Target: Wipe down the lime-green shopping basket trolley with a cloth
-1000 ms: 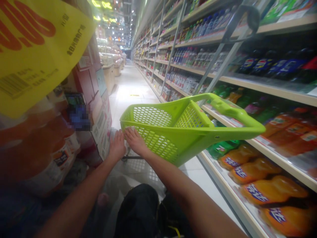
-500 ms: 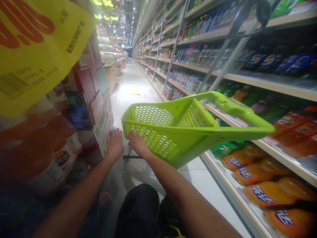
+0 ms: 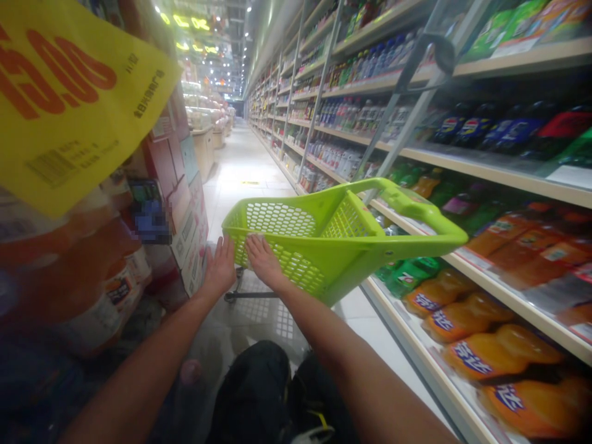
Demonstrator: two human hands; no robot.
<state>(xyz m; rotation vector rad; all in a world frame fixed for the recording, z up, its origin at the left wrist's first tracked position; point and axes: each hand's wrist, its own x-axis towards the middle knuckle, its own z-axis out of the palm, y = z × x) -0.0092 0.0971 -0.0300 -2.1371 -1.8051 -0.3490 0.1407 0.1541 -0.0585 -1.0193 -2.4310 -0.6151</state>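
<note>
A bright green plastic shopping cart (image 3: 351, 259) with honeycomb-patterned sides stands in the aisle, its handle toward the drink shelf on the right. My right hand (image 3: 264, 260) lies with fingers stretched against the cart's near side, close to its narrow end. Beside that end is my left hand (image 3: 221, 266), fingers extended and pointing up; whether it touches the corner I cannot tell. Neither hand wraps round anything. Below the basket, part of the dark wheel frame (image 3: 250, 295) shows.
On the right, shelves hold orange soda bottles (image 3: 476, 311), a green bottle (image 3: 411, 276) and cola bottles (image 3: 476, 126). A glass door's handle (image 3: 428, 61) juts out. At left are stacked cartons (image 3: 187, 228) and a yellow price sign (image 3: 78, 105). Pale floor (image 3: 252, 154) runs ahead.
The cart's handle end has swung left, away from the shelf. My left hand has come closer to the cart's narrow end, and my right hand has shifted slightly right.
</note>
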